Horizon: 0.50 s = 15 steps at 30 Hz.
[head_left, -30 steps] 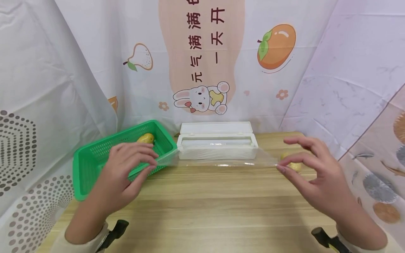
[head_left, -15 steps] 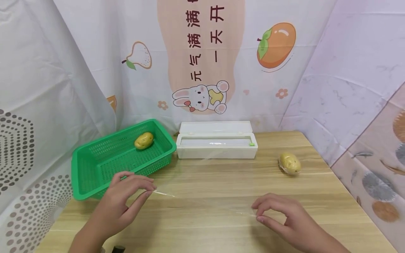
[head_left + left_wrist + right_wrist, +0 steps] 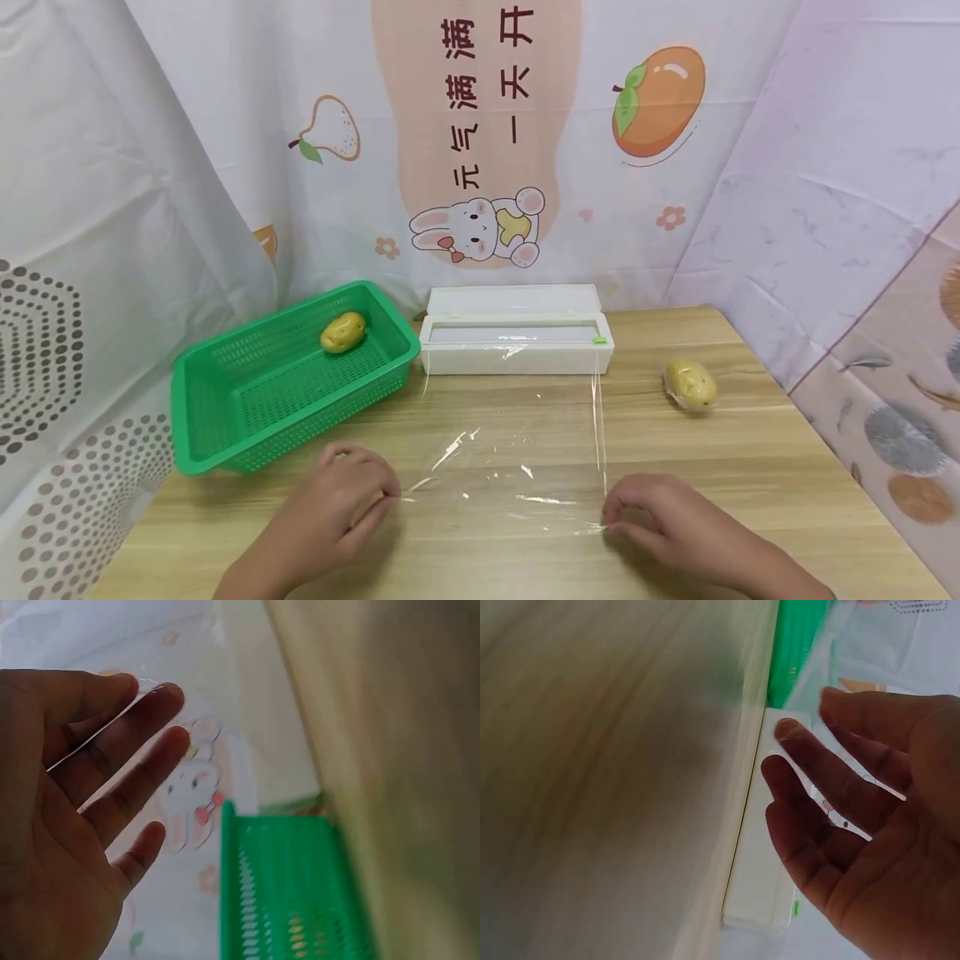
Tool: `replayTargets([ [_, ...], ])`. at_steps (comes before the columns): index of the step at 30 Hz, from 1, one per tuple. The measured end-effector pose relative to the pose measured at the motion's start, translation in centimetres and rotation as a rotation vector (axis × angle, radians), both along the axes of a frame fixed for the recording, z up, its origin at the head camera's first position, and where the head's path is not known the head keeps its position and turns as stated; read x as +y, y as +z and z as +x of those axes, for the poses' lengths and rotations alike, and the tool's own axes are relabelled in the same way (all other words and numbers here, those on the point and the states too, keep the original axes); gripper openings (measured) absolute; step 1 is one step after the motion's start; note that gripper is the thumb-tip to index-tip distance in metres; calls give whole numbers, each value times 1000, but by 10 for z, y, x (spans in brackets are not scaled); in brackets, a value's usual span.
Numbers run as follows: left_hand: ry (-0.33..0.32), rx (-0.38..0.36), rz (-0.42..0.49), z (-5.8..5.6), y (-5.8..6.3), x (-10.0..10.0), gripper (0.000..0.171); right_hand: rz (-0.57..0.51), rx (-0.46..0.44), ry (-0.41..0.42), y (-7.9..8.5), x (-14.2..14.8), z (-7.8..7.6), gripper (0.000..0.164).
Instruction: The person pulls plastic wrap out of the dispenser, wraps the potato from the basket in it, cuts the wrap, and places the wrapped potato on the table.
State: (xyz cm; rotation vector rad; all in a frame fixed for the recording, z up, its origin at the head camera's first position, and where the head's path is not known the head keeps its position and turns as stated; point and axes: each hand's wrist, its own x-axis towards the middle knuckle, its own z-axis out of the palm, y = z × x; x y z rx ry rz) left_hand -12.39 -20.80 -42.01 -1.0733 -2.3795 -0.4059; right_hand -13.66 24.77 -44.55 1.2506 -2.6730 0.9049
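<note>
A sheet of clear plastic wrap [image 3: 510,450] stretches from the white dispenser box [image 3: 517,359] toward the front of the table. My left hand [image 3: 330,508] pinches its near left corner between thumb and fingertips. At the near right corner, my right hand [image 3: 675,525] pinches the wrap in the same way. In the left wrist view, a bit of film shows between the thumb and index finger of the left hand [image 3: 97,772]. The right wrist view shows the thumb of the right hand [image 3: 862,795] close to its fingers. The box lid stands raised at the back.
A green basket [image 3: 296,408] at the left holds one potato [image 3: 343,332]. Another potato [image 3: 690,385], wrapped in film, lies on the wooden table [image 3: 765,467] at the right. A printed curtain [image 3: 322,225] hangs behind the table.
Both hands have drawn the plastic wrap toward the table's front and lowered it. The right hand came in leftward at first; the left hand has since moved right and down. The box stays put.
</note>
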Motion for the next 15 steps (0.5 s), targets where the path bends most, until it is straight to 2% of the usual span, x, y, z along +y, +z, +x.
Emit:
replayTargets([
  [2,-5,-21,-66,0,-10,7,15,46,57,-1,-2,4,-1,21],
  [4,-16,-23,-119,-1,-20,14,14,64,108,4,-4,8,-1,25],
  [8,-11,-62,-205,-1,-36,23,15,68,137,3,-7,15,-2,32],
  [11,-2,-95,-238,-1,-40,27,14,63,125,-2,-10,19,-5,34],
  [15,3,-150,-268,-2,-39,29,12,68,62,0,-10,21,-8,32],
])
